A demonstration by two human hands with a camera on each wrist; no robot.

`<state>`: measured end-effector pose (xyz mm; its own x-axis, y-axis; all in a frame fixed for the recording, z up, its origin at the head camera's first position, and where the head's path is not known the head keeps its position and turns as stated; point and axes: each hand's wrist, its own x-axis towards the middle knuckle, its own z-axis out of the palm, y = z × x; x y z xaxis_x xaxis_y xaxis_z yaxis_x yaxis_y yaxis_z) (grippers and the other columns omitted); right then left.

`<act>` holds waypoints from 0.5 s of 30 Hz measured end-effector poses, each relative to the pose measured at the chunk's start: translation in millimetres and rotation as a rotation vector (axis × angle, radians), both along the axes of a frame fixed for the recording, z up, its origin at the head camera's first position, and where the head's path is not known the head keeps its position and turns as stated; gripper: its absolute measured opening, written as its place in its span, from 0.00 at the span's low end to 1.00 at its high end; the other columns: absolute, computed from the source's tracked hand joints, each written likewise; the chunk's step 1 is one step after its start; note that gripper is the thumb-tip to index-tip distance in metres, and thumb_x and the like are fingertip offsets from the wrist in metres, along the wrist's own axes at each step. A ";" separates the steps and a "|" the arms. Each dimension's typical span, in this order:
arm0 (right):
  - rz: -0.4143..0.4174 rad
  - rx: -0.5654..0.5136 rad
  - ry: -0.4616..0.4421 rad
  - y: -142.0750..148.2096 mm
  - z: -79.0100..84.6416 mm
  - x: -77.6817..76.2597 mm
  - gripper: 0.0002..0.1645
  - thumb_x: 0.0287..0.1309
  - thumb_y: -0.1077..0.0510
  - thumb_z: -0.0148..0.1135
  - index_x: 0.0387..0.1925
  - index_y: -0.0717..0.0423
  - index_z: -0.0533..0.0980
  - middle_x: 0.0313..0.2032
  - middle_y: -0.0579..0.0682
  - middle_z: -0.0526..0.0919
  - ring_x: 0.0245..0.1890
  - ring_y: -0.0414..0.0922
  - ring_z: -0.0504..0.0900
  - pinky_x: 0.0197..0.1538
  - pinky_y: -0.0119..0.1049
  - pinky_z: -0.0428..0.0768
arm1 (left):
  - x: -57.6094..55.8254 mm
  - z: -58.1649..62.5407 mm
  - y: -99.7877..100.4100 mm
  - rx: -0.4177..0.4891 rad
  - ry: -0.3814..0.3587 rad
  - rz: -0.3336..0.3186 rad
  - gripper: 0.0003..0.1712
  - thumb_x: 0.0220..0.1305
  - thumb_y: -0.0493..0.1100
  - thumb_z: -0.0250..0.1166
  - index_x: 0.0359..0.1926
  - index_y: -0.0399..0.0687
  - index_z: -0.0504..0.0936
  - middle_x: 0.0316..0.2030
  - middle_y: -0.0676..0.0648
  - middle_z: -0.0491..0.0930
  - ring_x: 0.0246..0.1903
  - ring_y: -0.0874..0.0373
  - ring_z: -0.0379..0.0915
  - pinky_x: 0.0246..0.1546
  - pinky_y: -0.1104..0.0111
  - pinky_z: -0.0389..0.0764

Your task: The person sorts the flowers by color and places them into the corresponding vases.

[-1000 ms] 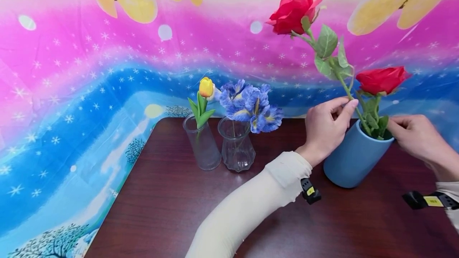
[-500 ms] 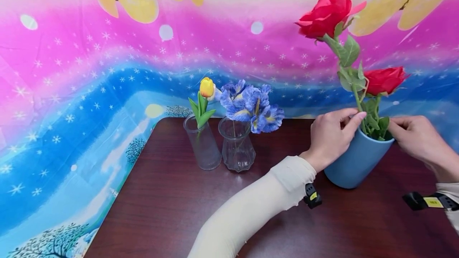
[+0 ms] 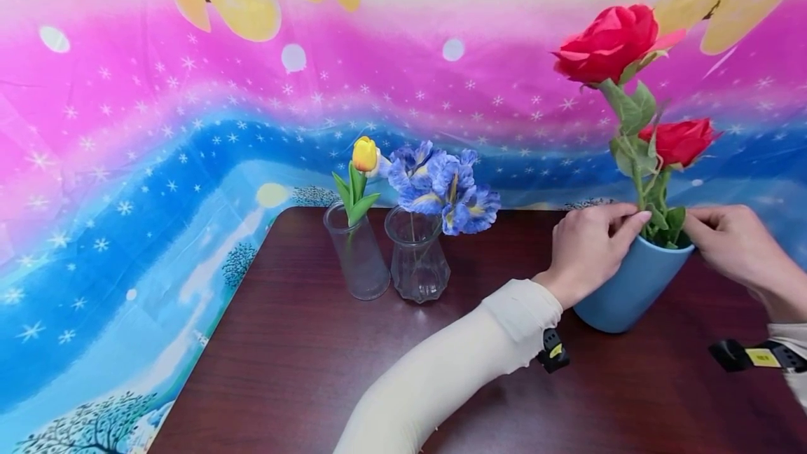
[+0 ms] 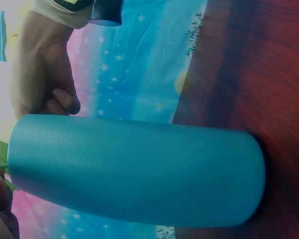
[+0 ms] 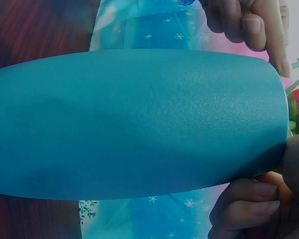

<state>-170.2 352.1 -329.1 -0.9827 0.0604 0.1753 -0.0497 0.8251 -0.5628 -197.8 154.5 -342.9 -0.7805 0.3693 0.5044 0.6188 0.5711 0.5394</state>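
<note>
A blue vase point(image 3: 633, 289) stands on the right part of the table, and two red roses are in it. My left hand point(image 3: 586, 247) pinches the stem of the taller rose point(image 3: 608, 47) just above the vase's mouth, at its left side. Behind it, a shorter rose point(image 3: 681, 140) rises from the same mouth. On the opposite side, the thumb and fingers of my right hand point(image 3: 734, 244) grip the vase's rim. In the right wrist view, the vase wall point(image 5: 139, 124) fills the middle, with the right hand point(image 5: 254, 204) at its rim. Inside the vase, the lower stems are hidden.
Left of the blue vase, a clear glass vase point(image 3: 419, 275) holds blue-purple irises point(image 3: 441, 184). Beside it stands a straight glass vase point(image 3: 362, 265) with a yellow tulip point(image 3: 364, 154). A patterned cloth point(image 3: 157, 125) hangs behind the dark wooden table point(image 3: 302, 370).
My left hand has moved right and down with the taller rose, whose stem now stands more upright and sits lower in the blue vase. My right hand has stayed at the rim.
</note>
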 end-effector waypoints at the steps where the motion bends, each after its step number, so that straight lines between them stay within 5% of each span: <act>1: -0.001 -0.001 -0.003 0.1 -0.1 0.0 0.31 0.79 0.51 0.38 0.18 0.60 0.68 0.11 0.45 0.60 0.11 0.45 0.58 0.18 0.41 0.58 | -0.1 -0.2 0.6 -0.011 -0.003 0.005 0.16 0.75 0.60 0.56 0.54 0.70 0.86 0.33 0.70 0.85 0.28 0.82 0.69 0.29 0.88 0.64; 5: -0.004 -0.002 -0.004 0.7 -0.4 -0.3 0.31 0.79 0.50 0.39 0.20 0.61 0.72 0.11 0.45 0.60 0.11 0.46 0.58 0.18 0.41 0.58 | -0.1 -1.1 2.1 -0.059 -0.001 0.002 0.17 0.74 0.60 0.56 0.55 0.70 0.86 0.36 0.69 0.86 0.27 0.82 0.70 0.27 0.87 0.65; 15: 0.002 -0.024 0.005 4.4 -0.8 -0.7 0.26 0.78 0.50 0.41 0.31 0.54 0.81 0.11 0.44 0.62 0.11 0.45 0.60 0.18 0.41 0.60 | 0.4 -2.5 4.2 -0.163 0.024 -0.017 0.15 0.75 0.61 0.55 0.52 0.71 0.85 0.22 0.68 0.74 0.19 0.78 0.63 0.19 0.83 0.62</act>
<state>-171.0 356.5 -329.9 -0.9820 0.0624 0.1785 -0.0543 0.8111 -0.5824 -197.3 158.7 -345.5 -0.7619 0.4607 0.4553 0.6406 0.6394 0.4252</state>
